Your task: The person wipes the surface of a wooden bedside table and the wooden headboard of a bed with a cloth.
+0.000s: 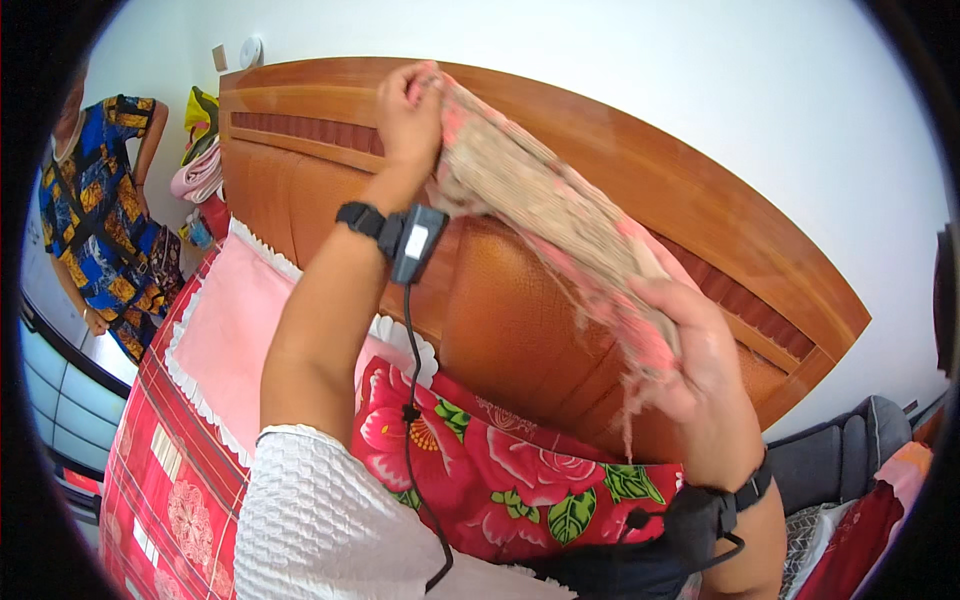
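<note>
A worn, frayed rag (pixel 545 185) in beige and pink is stretched between my two hands, in front of the wooden headboard (pixel 640 150). My left hand (pixel 410 115) is closed on its upper left end, up near the headboard's top edge. Lower and to the right, my right hand (pixel 700 350) grips the other end, thumb on top and fingers partly hidden under the cloth. Loose threads hang from the rag's lower edge. Whether the cloth touches the headboard, I cannot tell.
Below lie a pink frilled pillow (pixel 240 340) and a red floral pillow (pixel 510 465) on a red patterned bed (pixel 150 480). A cable (pixel 412 390) hangs from my left wrist device. Another person (pixel 110 220) stands at the far left. A dark grey sofa (pixel 835 455) is at right.
</note>
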Motion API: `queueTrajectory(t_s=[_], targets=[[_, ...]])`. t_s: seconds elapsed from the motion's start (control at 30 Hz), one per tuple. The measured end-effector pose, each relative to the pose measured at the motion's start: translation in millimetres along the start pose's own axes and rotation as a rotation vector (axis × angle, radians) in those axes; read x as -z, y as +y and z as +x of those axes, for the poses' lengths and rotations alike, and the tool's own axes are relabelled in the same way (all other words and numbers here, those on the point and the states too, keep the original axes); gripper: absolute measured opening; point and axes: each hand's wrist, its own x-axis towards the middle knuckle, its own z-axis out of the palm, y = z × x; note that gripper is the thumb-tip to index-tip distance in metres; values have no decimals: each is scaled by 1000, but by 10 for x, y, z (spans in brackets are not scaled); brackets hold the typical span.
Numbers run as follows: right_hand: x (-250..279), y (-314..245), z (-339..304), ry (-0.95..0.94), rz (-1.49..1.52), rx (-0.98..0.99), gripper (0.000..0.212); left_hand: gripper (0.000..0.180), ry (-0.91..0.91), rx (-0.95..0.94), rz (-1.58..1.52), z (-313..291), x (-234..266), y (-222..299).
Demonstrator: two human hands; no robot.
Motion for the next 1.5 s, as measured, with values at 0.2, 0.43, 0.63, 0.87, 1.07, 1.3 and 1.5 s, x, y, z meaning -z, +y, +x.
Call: queueTrajectory(t_s=[0.2,0.43,0.63,0.87,1.07,1.3,1.5], targets=[[-184,179,837,-209,-47,-72,47,29,193,446,405,444,-158,-313],[152,316,877,-54,-42,-75,51,43,265,-39,344,214,-237,-673],[232,266,582,21,-18,-106,47,53,182,-190,422,-57,-309,-490],[463,25,90,71,42,-45,49,57,91,-180,447,-365,-564,42],[642,-163,-391,169,43,26,50,57,-46,-277,424,-663,-812,572],[1006,-334,-955,243,128,90,52,56,-210,-401,415,-1037,-1101,1235],[1412,-495,-1381,278,176,157,55,60,-295,-343,390,-1422,-1354,1710]])
